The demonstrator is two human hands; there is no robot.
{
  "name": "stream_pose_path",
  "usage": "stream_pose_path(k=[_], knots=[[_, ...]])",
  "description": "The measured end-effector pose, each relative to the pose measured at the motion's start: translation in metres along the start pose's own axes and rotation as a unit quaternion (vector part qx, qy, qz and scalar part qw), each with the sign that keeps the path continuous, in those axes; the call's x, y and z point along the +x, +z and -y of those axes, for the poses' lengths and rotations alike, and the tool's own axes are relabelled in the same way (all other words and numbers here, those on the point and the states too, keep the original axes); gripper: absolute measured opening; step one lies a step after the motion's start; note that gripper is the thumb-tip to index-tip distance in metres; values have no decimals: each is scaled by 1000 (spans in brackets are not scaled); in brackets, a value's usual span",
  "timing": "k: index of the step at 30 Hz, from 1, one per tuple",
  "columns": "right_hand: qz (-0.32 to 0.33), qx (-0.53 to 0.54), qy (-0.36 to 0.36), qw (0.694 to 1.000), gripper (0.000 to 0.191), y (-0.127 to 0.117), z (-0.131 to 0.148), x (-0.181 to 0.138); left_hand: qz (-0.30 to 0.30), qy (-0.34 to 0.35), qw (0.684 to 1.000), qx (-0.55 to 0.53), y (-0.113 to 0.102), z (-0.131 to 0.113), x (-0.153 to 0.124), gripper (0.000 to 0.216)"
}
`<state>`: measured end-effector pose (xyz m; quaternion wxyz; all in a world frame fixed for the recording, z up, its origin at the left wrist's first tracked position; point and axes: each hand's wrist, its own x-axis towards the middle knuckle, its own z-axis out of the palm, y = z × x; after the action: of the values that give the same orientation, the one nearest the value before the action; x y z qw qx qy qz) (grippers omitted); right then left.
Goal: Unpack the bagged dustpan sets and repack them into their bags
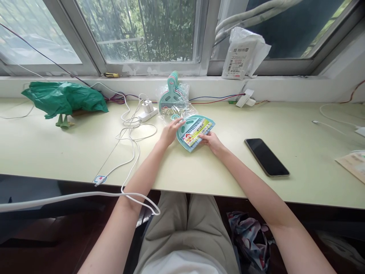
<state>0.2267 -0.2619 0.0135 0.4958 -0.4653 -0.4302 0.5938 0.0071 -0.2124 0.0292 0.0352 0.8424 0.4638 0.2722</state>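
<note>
A small teal dustpan-and-brush set [194, 131] with a yellow and red label lies flat on the pale green desk [57, 152]. My left hand [171, 131] rests on its left edge near the handle, fingers curled over it. My right hand [210, 140] pinches its lower right edge. Behind it, more teal brush sets in clear plastic wrap [173, 95] lean against the window sill.
A black phone [266, 156] lies face up to the right. White charger cables [131, 129] and a plug [148, 110] trail on the left. A green plastic bag [64, 98] sits far left, a white parcel bag [242, 53] on the sill, a paper packet [353, 163] far right.
</note>
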Motion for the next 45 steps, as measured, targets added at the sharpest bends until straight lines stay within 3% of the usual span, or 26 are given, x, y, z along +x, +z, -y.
stream_pose_path(k=[7,11,18,21,23,25,28,31,33,35,39,45], knots=[[8,18,-20,1000,17,-1,-3,0,-71,-27,997,-29,-9,6,1,66],[1,22,-29,999,17,-1,-5,1,-103,-22,990,-95,-8,10,3,55],[8,33,-31,999,25,-1,-7,4,-116,10,974,-193,-2,-18,3,31],[9,35,-39,999,28,-1,-7,2,-195,-72,963,-171,-7,-32,0,39],[10,36,-44,998,30,0,-7,2,-270,-169,933,-168,-11,-34,2,55],[13,37,-52,998,32,0,-7,1,-303,-278,889,-201,-13,-29,6,66],[22,33,-61,997,35,0,-8,1,-234,-379,822,-356,-11,-16,15,59],[29,29,-67,997,37,0,-8,1,-128,-303,767,-551,-6,-10,19,48],[23,34,-76,996,38,1,-7,0,-85,-248,736,-625,0,-12,18,42],[6,43,-92,995,39,2,-6,-1,-55,-236,710,-661,5,-18,16,36],[-35,64,-114,991,41,3,-3,-3,-5,-242,690,-682,11,-29,11,25],[-52,69,-116,990,41,1,-4,0,32,-206,681,-702,17,-35,9,32]])
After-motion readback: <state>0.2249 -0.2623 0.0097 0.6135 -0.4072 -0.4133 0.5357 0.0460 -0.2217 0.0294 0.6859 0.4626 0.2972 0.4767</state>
